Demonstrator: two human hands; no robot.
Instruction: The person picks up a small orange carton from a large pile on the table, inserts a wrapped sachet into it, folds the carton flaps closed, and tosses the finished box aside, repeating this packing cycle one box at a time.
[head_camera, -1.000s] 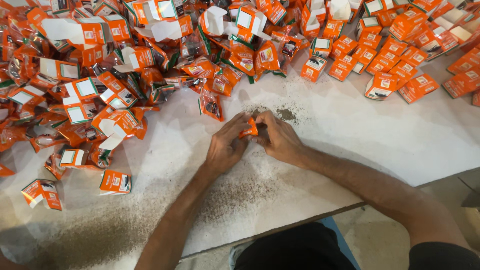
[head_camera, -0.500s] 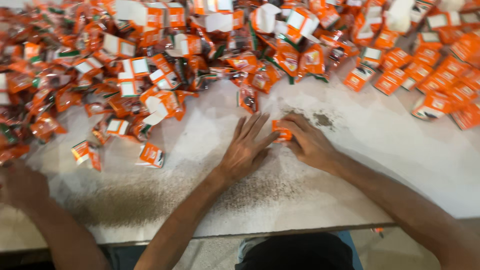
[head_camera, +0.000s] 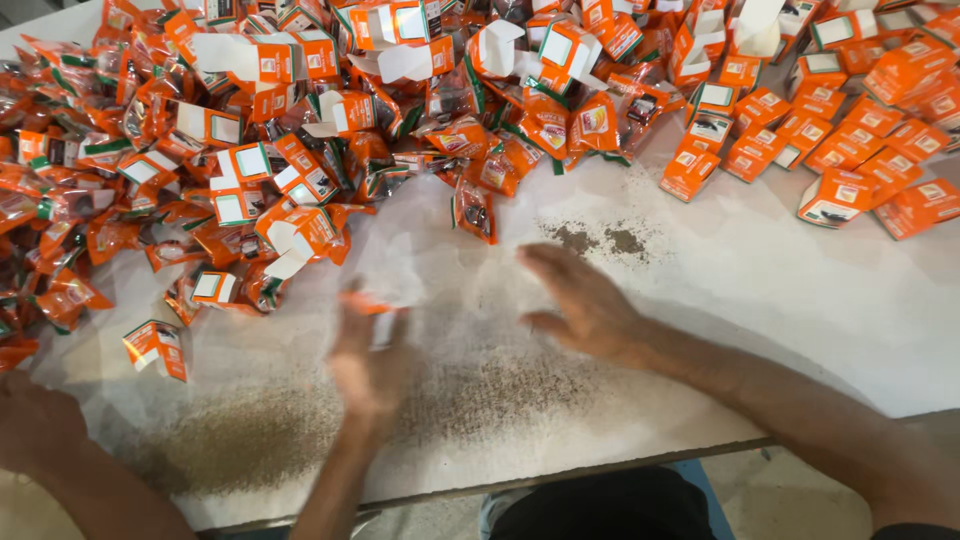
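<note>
My left hand (head_camera: 365, 360) is blurred with motion over the white table (head_camera: 760, 300). A small orange packet (head_camera: 366, 301) sits at its fingertips, close to the near edge of the pile. To its right my right hand (head_camera: 585, 305) hovers over the table, palm down and fingers spread, holding nothing. A big heap of orange packets and small orange-and-white cartons (head_camera: 300, 130) covers the far half of the table. Closed orange cartons (head_camera: 830, 195) lie at the far right.
Dark granules (head_camera: 600, 240) are spilled just beyond my right hand, with a wider dusting (head_camera: 300, 430) along the near edge. Another person's arm (head_camera: 50, 450) rests at the bottom left corner. A single carton (head_camera: 157, 347) lies apart near it.
My hands, joined on one small orange packet a second ago, have come apart. The left has swung left with the packet and the right has opened. The view has shifted right.
</note>
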